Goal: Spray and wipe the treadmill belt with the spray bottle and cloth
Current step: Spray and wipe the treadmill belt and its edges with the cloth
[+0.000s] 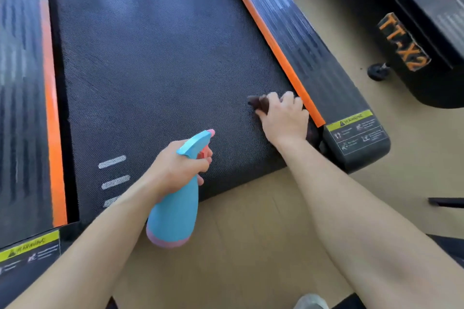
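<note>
The left grip (175, 168) is wrapped round the neck of the spray bottle (173, 213), fingers curled under the head with one at the pink trigger. The blue body hangs below this grip, over the rear edge of the treadmill belt (150, 70), and the nozzle points forward, away from the grip.

The right grip (283, 118) is bunched over the cloth (258, 103), fingers bent and thumb pinching a fold, holding it down on the belt. A dark corner of cloth pokes out ahead of the fingers. Just beside this grip, on its outer side, runs the orange strip (276, 52), with a warning label (356, 128) back toward the wrist.

The bottle looks like light, stiff plastic. The neck seems the right place to hold it, since the trigger is in reach there. How full it is, I cannot tell. The cloth is soft and limp and will likely crumple, so a palm on top with a fold pinched should keep it from slipping out. The textured belt probably drags at the cloth and might creep under a hard push.
</note>
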The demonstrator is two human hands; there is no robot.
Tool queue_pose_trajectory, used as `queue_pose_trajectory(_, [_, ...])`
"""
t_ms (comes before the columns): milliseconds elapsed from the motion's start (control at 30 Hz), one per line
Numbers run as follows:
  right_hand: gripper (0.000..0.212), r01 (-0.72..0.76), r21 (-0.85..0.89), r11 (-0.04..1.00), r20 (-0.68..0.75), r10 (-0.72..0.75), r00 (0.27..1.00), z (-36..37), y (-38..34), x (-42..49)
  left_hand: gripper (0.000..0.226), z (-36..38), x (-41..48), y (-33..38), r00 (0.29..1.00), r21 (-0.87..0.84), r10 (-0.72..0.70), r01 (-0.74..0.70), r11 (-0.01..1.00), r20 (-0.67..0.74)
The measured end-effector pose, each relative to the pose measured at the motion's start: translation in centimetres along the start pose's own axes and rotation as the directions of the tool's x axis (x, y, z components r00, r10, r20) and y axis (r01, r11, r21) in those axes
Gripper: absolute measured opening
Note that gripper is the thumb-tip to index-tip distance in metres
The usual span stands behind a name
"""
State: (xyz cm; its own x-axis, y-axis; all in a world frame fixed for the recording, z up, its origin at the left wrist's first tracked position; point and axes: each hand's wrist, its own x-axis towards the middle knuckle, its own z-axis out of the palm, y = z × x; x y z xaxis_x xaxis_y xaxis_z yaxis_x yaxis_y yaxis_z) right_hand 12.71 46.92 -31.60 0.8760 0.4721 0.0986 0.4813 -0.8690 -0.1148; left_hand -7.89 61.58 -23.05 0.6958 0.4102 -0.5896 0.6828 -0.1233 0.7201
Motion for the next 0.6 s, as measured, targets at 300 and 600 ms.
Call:
queue_pose_trajectory(300, [0.039,0.439,0.011,0.898,-0.06,-0.438,0.897,0.2,0.5,-9.6,0.011,1.8,0.3,0.8,0.999,0.046,-0.005,0.004,0.999,0.038])
queue_pose_trajectory(600, [0.036,0.156,0.024,0.987,0.049,-0.157,0.986,-1.8,1.2,-7.3,0.008,4.7,-0.1,2.3,0.999,0.121,0.027,-0.029,0.992,0.017])
